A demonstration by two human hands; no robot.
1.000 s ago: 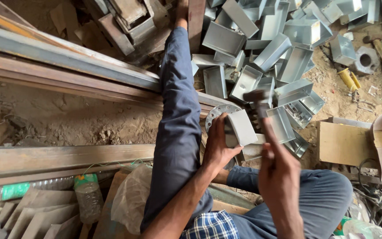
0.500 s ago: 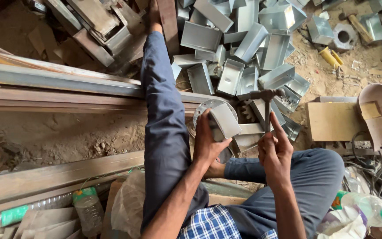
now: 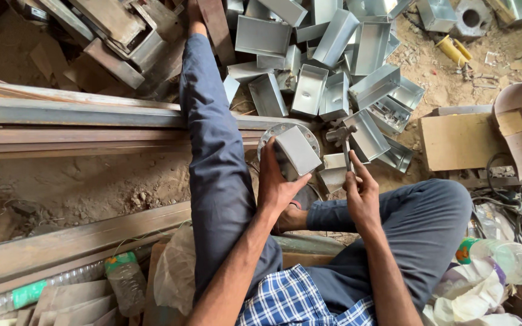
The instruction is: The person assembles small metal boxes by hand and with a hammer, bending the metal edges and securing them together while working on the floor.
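From my remote seat I look straight down over the person's lap: my left hand is clasped around a small folded sheet-metal box, holding it tilted against a round metal disc that lies on the ground just beyond the knee. My right hand is clenched on the handle of a hammer, whose head stands raised just to the right of the box, not touching it. A second flat metal piece lies between the two hands. Beyond them, a heap of similar metal boxes covers the sandy floor. Long steel beams run across on the left, and a plastic bottle lies near the left leg.
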